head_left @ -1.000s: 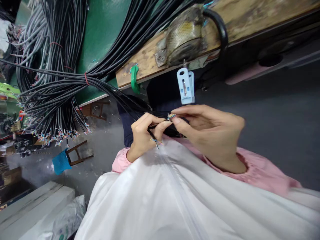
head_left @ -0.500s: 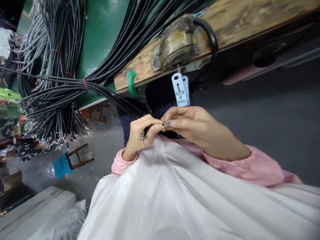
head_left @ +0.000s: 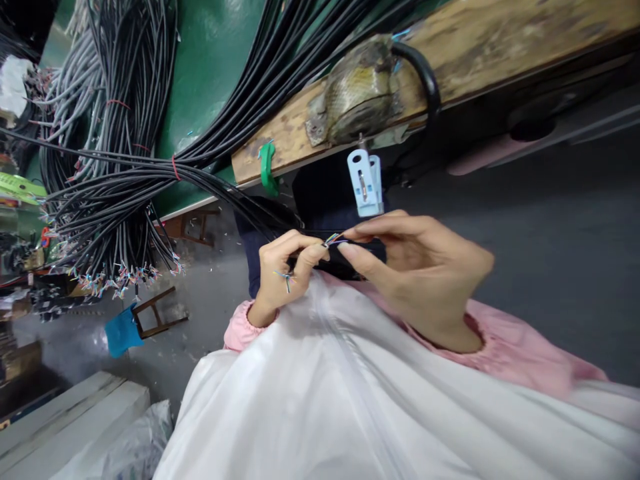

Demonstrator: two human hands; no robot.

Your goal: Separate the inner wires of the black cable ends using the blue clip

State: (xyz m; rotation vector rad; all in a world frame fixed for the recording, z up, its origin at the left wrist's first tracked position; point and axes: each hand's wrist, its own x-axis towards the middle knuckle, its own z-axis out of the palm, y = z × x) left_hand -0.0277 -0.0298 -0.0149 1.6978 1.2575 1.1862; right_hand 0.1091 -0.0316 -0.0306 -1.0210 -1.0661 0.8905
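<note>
In the head view, my left hand (head_left: 283, 267) is closed around a black cable, pinching its stripped end between thumb and forefinger. Thin coloured wires (head_left: 332, 239) fan out of that end toward the right. My right hand (head_left: 425, 263) has its thumb and forefinger at the wire tips, where fine orange and pale strands reach them. Its other fingers are partly hidden behind. A second splayed wire end (head_left: 286, 280) sticks out between the fingers of my left hand. The black cables (head_left: 250, 210) run from the bench down to my left hand.
On the green bench (head_left: 205, 73) lie black cable bundles (head_left: 133, 73), tied with red bands, and grey cables (head_left: 75, 93). A motor-like device (head_left: 357, 93) with a light-blue clip (head_left: 365, 183) sits on the wooden edge board (head_left: 285, 143), near a green hook (head_left: 269, 170). A blue stool (head_left: 123, 330) stands lower left.
My right hand has turned and drawn slightly right, its thumb and forefinger now at the wire tips. The coloured wires show more and look more spread. My left hand stays almost still.
</note>
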